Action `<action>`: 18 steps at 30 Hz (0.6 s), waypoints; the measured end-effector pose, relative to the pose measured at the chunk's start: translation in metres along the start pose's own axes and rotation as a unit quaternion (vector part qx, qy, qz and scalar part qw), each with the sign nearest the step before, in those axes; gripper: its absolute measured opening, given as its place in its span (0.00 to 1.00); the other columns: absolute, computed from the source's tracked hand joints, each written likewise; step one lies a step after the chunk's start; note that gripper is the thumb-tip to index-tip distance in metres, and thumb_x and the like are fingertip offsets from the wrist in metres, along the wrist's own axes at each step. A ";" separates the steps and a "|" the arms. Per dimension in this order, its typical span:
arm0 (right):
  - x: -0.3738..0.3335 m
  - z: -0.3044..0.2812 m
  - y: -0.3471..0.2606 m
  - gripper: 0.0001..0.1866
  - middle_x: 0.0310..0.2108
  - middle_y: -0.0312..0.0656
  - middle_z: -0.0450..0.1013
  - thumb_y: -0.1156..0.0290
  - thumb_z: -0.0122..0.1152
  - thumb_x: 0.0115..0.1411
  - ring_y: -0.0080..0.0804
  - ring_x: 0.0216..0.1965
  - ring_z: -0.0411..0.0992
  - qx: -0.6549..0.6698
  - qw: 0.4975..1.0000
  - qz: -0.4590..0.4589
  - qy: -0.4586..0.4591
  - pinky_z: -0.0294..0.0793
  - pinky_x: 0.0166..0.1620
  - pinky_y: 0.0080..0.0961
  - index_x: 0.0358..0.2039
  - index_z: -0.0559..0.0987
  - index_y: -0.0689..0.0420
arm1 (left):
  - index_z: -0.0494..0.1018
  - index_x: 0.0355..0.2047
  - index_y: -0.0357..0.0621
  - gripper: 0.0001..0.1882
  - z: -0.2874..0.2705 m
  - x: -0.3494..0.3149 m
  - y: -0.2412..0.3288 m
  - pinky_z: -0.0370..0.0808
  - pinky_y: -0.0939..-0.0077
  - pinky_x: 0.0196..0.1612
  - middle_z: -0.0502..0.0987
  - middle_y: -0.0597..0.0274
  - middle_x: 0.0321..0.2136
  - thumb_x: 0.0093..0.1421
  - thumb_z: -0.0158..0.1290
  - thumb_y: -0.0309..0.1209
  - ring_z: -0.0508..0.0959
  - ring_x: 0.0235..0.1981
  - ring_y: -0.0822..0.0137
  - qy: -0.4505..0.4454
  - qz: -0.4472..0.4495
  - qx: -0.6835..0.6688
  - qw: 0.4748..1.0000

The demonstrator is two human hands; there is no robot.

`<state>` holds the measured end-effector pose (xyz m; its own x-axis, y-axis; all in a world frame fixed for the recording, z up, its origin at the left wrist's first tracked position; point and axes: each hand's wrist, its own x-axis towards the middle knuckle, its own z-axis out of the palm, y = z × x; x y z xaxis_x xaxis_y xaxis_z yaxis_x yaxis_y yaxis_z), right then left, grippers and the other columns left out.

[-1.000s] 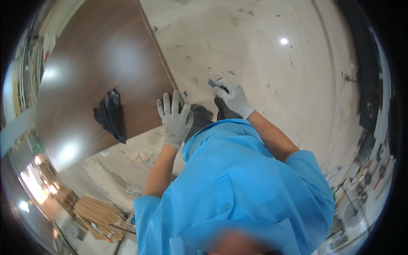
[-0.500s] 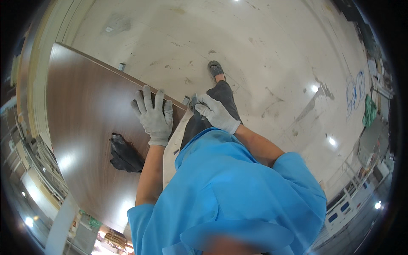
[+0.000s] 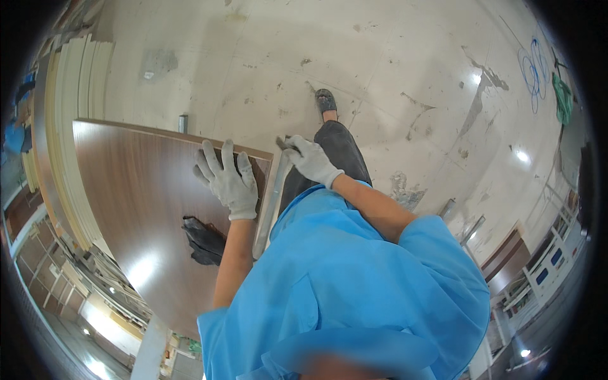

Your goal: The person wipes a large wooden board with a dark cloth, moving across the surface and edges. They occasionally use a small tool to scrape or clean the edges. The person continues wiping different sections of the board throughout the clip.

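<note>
My left hand [image 3: 229, 183], in a pale grey work glove, lies with spread fingers on a brown wood-grain panel [image 3: 145, 183], close to its far right corner. My right hand [image 3: 311, 159], gloved alike, is just off that corner with its fingers closed on a small flat grey piece [image 3: 282, 143]. What kind of piece it is, the glove partly hides. A crumpled black cloth [image 3: 204, 242] rests on the panel, beside my left forearm.
A grey metal bar [image 3: 271, 202] runs along the panel's right side, and a metal end [image 3: 183, 123] sticks out past its far edge. Long pale boards [image 3: 66, 120] stand at the left. Blue cable [image 3: 534, 69] and green plastic [image 3: 562, 99] lie far right.
My view has turned, so the panel's far edge now runs more level. My right hand has shifted slightly with the flat grey piece. My left hand stays spread on the panel.
</note>
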<state>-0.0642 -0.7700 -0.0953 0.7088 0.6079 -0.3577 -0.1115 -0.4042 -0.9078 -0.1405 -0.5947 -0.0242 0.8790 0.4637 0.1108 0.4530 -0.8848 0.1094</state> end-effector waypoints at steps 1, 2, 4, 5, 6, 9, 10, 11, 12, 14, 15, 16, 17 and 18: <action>-0.002 0.000 0.000 0.10 0.26 0.44 0.74 0.63 0.55 0.69 0.31 0.28 0.74 0.039 0.999 0.017 0.004 0.72 0.33 0.31 0.41 0.74 0.58 | 0.73 0.57 0.52 0.23 -0.001 -0.001 -0.001 0.49 0.34 0.68 0.63 0.44 0.65 0.71 0.43 0.50 0.58 0.67 0.36 0.003 0.004 0.005 1.000; -0.002 0.000 -0.001 0.10 0.26 0.45 0.74 0.63 0.56 0.69 0.34 0.28 0.74 0.070 0.996 0.054 0.029 0.73 0.33 0.32 0.40 0.74 0.58 | 0.73 0.57 0.52 0.23 0.000 0.000 0.000 0.49 0.34 0.68 0.63 0.43 0.65 0.71 0.43 0.50 0.58 0.67 0.36 -0.006 0.000 0.011 1.000; -0.003 0.000 -0.002 0.11 0.26 0.46 0.74 0.63 0.55 0.69 0.38 0.28 0.74 0.067 0.998 0.001 -0.012 0.73 0.35 0.34 0.40 0.73 0.58 | 0.73 0.57 0.51 0.24 0.000 0.000 -0.001 0.49 0.34 0.68 0.62 0.43 0.66 0.71 0.43 0.50 0.57 0.67 0.36 -0.002 0.002 0.004 1.000; -0.002 0.000 -0.002 0.11 0.26 0.46 0.73 0.63 0.55 0.69 0.38 0.28 0.73 0.008 1.000 -0.002 -0.014 0.73 0.35 0.34 0.40 0.73 0.57 | 0.73 0.57 0.51 0.24 0.001 0.000 -0.001 0.49 0.34 0.68 0.62 0.43 0.66 0.71 0.42 0.50 0.57 0.67 0.36 -0.002 0.003 -0.002 1.000; -0.002 0.000 -0.002 0.11 0.26 0.46 0.73 0.62 0.55 0.69 0.39 0.27 0.73 -0.049 0.998 -0.003 -0.030 0.73 0.35 0.34 0.40 0.73 0.57 | 0.73 0.57 0.50 0.24 0.001 0.000 -0.002 0.49 0.34 0.68 0.62 0.43 0.66 0.71 0.42 0.50 0.57 0.67 0.36 -0.005 0.007 0.000 1.000; 0.000 -0.001 -0.004 0.11 0.26 0.47 0.72 0.62 0.56 0.68 0.41 0.29 0.74 0.111 0.993 0.016 -0.033 0.73 0.36 0.36 0.41 0.73 0.57 | 0.72 0.57 0.50 0.24 0.001 0.002 -0.001 0.49 0.34 0.68 0.61 0.43 0.66 0.71 0.42 0.49 0.57 0.67 0.36 0.001 0.013 0.007 1.000; -0.002 -0.002 -0.005 0.11 0.26 0.49 0.73 0.63 0.56 0.67 0.44 0.29 0.74 0.164 0.982 0.055 -0.078 0.73 0.36 0.38 0.41 0.73 0.57 | 0.72 0.57 0.50 0.24 0.000 0.001 -0.002 0.49 0.34 0.68 0.61 0.43 0.66 0.71 0.42 0.49 0.57 0.67 0.36 -0.008 0.008 0.009 1.000; 0.000 -0.002 -0.005 0.11 0.26 0.47 0.74 0.63 0.56 0.68 0.40 0.29 0.75 0.118 0.988 -0.034 -0.094 0.73 0.35 0.37 0.42 0.74 0.57 | 0.72 0.57 0.50 0.24 0.000 0.002 -0.001 0.49 0.34 0.68 0.61 0.43 0.66 0.71 0.42 0.49 0.57 0.67 0.36 -0.001 0.009 0.002 1.000; 0.000 -0.003 -0.005 0.11 0.27 0.47 0.74 0.63 0.56 0.68 0.40 0.29 0.75 0.079 0.995 0.000 -0.052 0.73 0.36 0.36 0.42 0.74 0.57 | 0.72 0.57 0.50 0.24 0.000 0.001 -0.001 0.49 0.34 0.68 0.61 0.43 0.66 0.71 0.42 0.49 0.57 0.67 0.36 -0.017 0.005 0.009 1.000; 0.001 -0.005 -0.005 0.11 0.29 0.47 0.75 0.63 0.56 0.68 0.38 0.31 0.75 0.006 0.997 0.070 -0.011 0.72 0.37 0.35 0.42 0.74 0.58 | 0.72 0.57 0.50 0.23 0.000 0.002 -0.001 0.49 0.35 0.67 0.62 0.42 0.66 0.71 0.42 0.49 0.58 0.67 0.36 0.002 0.015 0.005 1.000; 0.002 -0.006 -0.005 0.13 0.33 0.51 0.76 0.61 0.56 0.68 0.46 0.37 0.75 0.037 0.995 0.089 -0.006 0.72 0.42 0.41 0.42 0.75 0.58 | 0.72 0.57 0.50 0.23 -0.001 0.002 -0.001 0.49 0.35 0.67 0.62 0.42 0.66 0.70 0.43 0.49 0.58 0.67 0.35 -0.007 0.015 0.010 1.000; 0.003 -0.007 -0.006 0.12 0.32 0.51 0.76 0.61 0.56 0.67 0.47 0.36 0.75 0.064 0.996 0.047 -0.047 0.73 0.42 0.42 0.42 0.76 0.57 | 0.72 0.57 0.50 0.23 0.000 0.003 0.000 0.50 0.35 0.67 0.62 0.42 0.66 0.70 0.43 0.49 0.58 0.67 0.35 -0.003 0.013 0.007 1.000; 0.002 -0.007 -0.006 0.12 0.31 0.51 0.76 0.61 0.56 0.67 0.47 0.36 0.76 0.098 0.993 0.031 -0.063 0.73 0.41 0.42 0.42 0.76 0.57 | 0.72 0.57 0.50 0.23 -0.002 0.002 -0.001 0.50 0.35 0.67 0.61 0.42 0.66 0.70 0.43 0.49 0.58 0.66 0.35 -0.011 0.013 0.005 1.000; 0.004 -0.008 -0.005 0.12 0.30 0.51 0.76 0.61 0.56 0.67 0.48 0.35 0.76 0.137 0.985 0.001 -0.107 0.73 0.41 0.43 0.42 0.76 0.57 | 0.72 0.57 0.50 0.23 -0.001 0.002 -0.001 0.50 0.35 0.67 0.61 0.42 0.66 0.70 0.43 0.49 0.58 0.66 0.35 -0.015 0.011 0.007 1.000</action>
<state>-0.0555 -0.7711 -0.0901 0.5490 0.7494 -0.3701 -0.3173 -0.2228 -0.9218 -0.1395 -0.5934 -0.0228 0.8924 0.4432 0.0841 0.4359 -0.8952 0.0925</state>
